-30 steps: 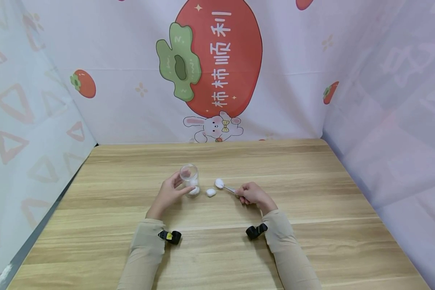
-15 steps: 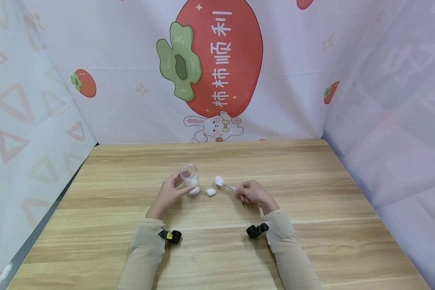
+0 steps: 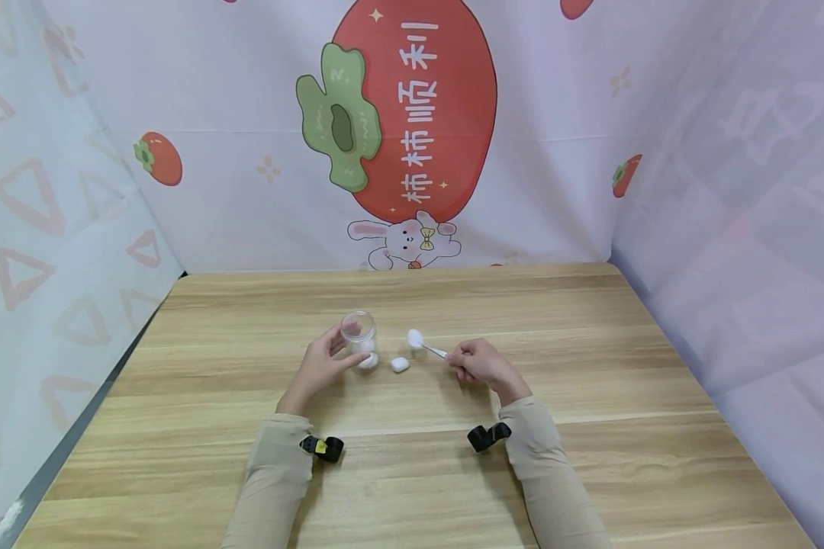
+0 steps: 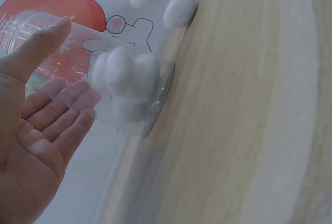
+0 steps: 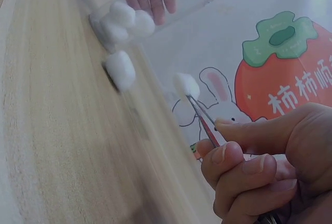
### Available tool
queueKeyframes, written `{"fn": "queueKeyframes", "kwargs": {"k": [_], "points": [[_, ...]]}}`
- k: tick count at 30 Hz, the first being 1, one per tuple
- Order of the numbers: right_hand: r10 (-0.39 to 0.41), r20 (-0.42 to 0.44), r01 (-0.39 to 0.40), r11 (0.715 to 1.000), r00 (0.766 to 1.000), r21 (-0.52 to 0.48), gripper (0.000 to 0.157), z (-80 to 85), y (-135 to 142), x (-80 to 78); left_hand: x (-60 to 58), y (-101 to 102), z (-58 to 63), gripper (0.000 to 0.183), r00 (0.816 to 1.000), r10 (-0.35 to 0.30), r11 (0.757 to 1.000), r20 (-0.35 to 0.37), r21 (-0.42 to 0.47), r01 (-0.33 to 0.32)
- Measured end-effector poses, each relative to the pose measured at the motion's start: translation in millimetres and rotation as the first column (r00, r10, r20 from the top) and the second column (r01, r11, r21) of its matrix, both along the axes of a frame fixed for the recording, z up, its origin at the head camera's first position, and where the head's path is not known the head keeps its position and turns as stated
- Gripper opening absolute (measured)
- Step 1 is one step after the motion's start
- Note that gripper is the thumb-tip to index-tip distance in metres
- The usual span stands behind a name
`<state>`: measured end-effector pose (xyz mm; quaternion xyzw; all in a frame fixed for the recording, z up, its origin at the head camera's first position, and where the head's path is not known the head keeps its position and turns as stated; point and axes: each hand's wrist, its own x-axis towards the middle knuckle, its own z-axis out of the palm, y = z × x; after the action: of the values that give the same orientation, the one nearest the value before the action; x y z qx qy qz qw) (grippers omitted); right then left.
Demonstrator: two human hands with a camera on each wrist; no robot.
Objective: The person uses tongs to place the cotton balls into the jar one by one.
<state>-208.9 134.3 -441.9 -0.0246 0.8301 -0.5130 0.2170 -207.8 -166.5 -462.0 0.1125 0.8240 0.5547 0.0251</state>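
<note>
My left hand holds a clear plastic jar upright on the table, thumb on the near side and fingers behind. Several white cotton balls lie at the jar's bottom. To the right, my right hand pinches metal tweezers between thumb and fingers. Their tips grip a cotton ball, raised off the table. Between it and the jar, another cotton ball rests on the wood, close to the jar's base in the right wrist view.
The wood-grain table spreads around both hands. Behind it hangs a white cloth backdrop printed with a large red persimmon and a rabbit. Similar cloth covers the left and right sides. Each sleeved wrist wears a black camera strap.
My right hand has lifted slightly, raising the tweezers and their cotton ball a little. The left hand, the jar and the loose cotton ball stay in place.
</note>
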Motion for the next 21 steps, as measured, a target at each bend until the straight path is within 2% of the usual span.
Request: {"fn": "queueKeyframes", "kwargs": {"k": [2,4,8,11,21], "points": [[0.005,-0.007,-0.005,1.000,1.000,-0.010,0.024,1.8,0.6,0.9,0.0,0.0,-0.6,0.067,1.000,-0.001,1.000,-0.004,-0.004,0.001],[0.009,-0.009,-0.009,1.000,1.000,-0.015,0.023,13.4,-0.8,6.1,0.2,-0.1,-0.8,0.067,1.000,0.000,1.000,-0.006,-0.008,0.000],[0.017,-0.025,-0.017,1.000,1.000,-0.021,0.023,17.2,-1.5,7.7,0.6,-0.1,-0.9,0.068,1.000,0.005,1.000,-0.001,-0.014,-0.005],[0.024,-0.040,-0.025,1.000,0.999,-0.016,0.024,9.4,-0.2,3.9,0.6,0.2,-0.7,0.067,1.000,0.005,1.000,0.001,-0.013,-0.005],[0.023,-0.062,-0.024,0.999,0.998,-0.023,0.023,19.6,-1.7,7.2,-0.4,-1.1,-1.9,0.067,1.000,0.013,1.000,0.019,-0.012,-0.012]]}}
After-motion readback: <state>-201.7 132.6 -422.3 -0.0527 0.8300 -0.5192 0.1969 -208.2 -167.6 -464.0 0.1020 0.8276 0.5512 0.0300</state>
